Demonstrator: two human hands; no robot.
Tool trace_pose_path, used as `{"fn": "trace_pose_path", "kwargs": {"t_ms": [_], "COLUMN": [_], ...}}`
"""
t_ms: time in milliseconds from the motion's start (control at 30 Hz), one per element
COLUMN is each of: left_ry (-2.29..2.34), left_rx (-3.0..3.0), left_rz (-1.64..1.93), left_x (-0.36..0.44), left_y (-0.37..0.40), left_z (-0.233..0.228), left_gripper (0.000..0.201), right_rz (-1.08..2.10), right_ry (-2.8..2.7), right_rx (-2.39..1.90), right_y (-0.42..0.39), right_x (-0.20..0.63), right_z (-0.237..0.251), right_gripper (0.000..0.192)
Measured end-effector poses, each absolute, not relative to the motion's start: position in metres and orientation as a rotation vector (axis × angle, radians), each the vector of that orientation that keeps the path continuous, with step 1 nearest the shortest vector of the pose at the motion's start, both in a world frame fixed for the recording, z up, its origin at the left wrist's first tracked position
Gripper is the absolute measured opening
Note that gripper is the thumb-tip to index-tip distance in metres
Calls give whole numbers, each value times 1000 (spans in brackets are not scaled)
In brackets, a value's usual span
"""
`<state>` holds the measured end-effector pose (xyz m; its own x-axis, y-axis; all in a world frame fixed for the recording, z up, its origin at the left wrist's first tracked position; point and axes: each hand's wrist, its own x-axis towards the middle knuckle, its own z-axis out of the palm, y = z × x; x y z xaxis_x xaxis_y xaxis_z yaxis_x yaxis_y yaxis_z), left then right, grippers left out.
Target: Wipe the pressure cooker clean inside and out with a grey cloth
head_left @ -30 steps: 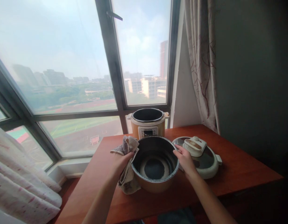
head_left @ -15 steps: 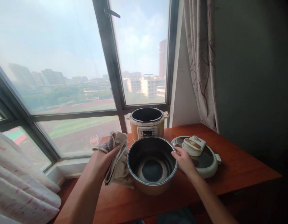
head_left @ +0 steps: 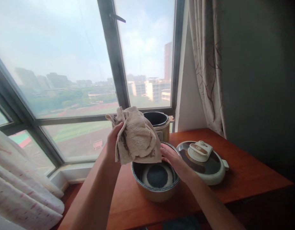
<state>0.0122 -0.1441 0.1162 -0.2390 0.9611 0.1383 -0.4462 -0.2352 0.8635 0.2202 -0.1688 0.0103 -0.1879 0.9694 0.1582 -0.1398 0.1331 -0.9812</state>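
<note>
My left hand (head_left: 113, 140) holds a stained beige cloth (head_left: 137, 137) up above the inner pot (head_left: 155, 185), which sits on the red-brown table (head_left: 245, 179). My right hand (head_left: 170, 156) reaches under the cloth's lower right edge and touches it over the pot's far rim. The pot is dark inside with a pale ring on its bottom. Behind the cloth stands the cooker body (head_left: 161, 124), open and partly hidden.
The cooker lid (head_left: 204, 159) lies on the table to the right of the pot. A large window (head_left: 66, 64) runs behind the table. Curtains hang at the right (head_left: 207, 64) and lie at the lower left (head_left: 23, 185).
My left hand has lifted the cloth from the pot's left side to above the pot. My right hand has left the pot's right rim and moved to the cloth.
</note>
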Motion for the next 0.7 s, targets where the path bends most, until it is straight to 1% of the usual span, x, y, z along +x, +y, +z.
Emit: {"fn": "trace_pose_path", "kwargs": {"t_ms": [67, 133, 233, 300, 467, 533, 633, 700], "left_ry": [855, 885, 905, 923, 959, 958, 954, 924], "left_rx": [842, 800, 715, 646, 507, 462, 475, 577], "left_rz": [1656, 1513, 1285, 1209, 1240, 1268, 1312, 1354], "left_x": [21, 27, 31, 31, 32, 35, 43, 48], "left_y": [-139, -135, -132, -131, -129, -128, -130, -135], "left_z": [103, 89, 73, 67, 63, 61, 55, 50], "left_gripper": [28, 32, 36, 35, 36, 37, 41, 45], "right_rz": [1576, 1652, 1515, 1383, 1032, 1066, 1253, 1248], "right_ry": [-1122, -967, -894, -906, -1106, -1125, -1067, -1075], "right_rx": [-737, -716, -874, -983, -1148, -1133, -1063, -1080], "right_y": [-166, -162, -153, -147, -141, -143, -145, -143], "right_x": [213, 213, 223, 234, 257, 259, 255, 251], "right_z": [13, 12, 6, 3, 5, 7, 8, 9], "right_gripper": [51, 44, 34, 30, 30, 33, 37, 37]}}
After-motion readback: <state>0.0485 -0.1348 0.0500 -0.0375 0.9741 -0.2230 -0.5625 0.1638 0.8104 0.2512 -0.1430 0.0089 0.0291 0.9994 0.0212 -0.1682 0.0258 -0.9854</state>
